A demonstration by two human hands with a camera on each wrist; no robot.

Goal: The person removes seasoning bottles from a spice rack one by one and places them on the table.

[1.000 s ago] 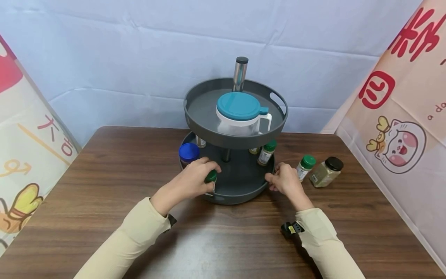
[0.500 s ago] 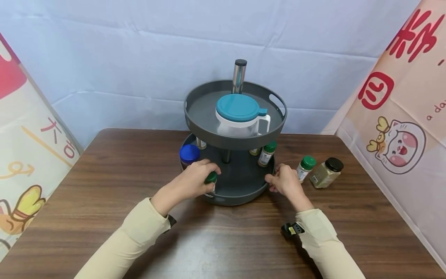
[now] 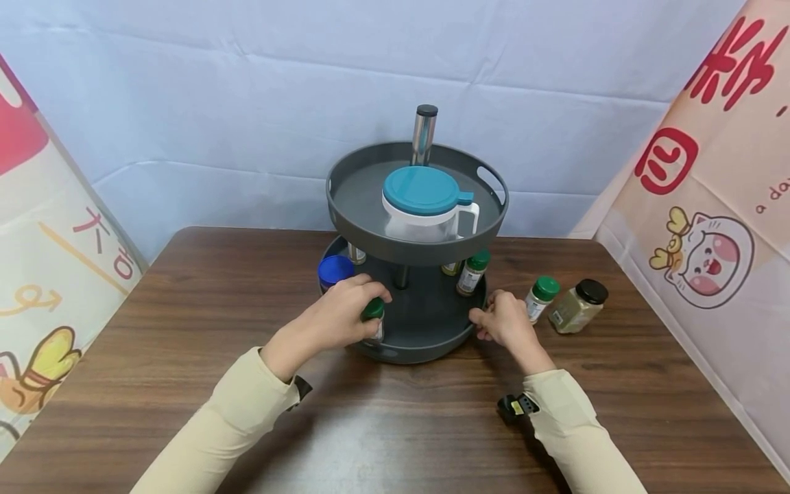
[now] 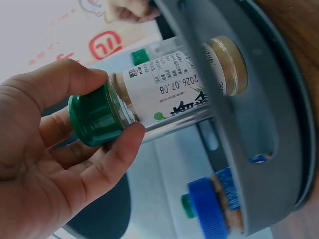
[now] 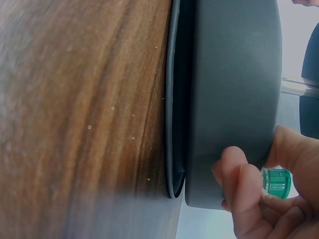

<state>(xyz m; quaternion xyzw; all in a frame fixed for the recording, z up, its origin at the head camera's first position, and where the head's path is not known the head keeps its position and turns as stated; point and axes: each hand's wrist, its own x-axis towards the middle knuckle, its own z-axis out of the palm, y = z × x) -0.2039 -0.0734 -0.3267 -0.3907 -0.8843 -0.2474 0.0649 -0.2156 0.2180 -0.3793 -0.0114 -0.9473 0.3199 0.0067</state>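
Observation:
My left hand (image 3: pixel 342 312) grips a spice jar (image 4: pixel 164 89) by its green cap (image 4: pixel 94 114), thumb on one side and fingers on the other. The jar has a white printed label and pale brown contents. It is at the front left of the lower tier of a grey two-tier turntable (image 3: pixel 416 353), just inside the rim. At the right of that tier my right hand (image 3: pixel 506 319) pinches the rim (image 5: pixel 234 99), thumb over its edge and fingers against the outer wall. A blue-lidded jar (image 3: pixel 335 269) sits beside my left hand, partly hidden by it.
A teal-lidded container (image 3: pixel 426 195) with a white handle sits on the upper tier. Beneath it are a green-capped jar (image 3: pixel 472 273) and other jars, partly hidden. On the table to the right stand another green-capped jar (image 3: pixel 540 298) and a black-lidded jar (image 3: pixel 579 307).
My left hand and the green-capped jar have moved up slightly. My right hand keeps its place on the rim.

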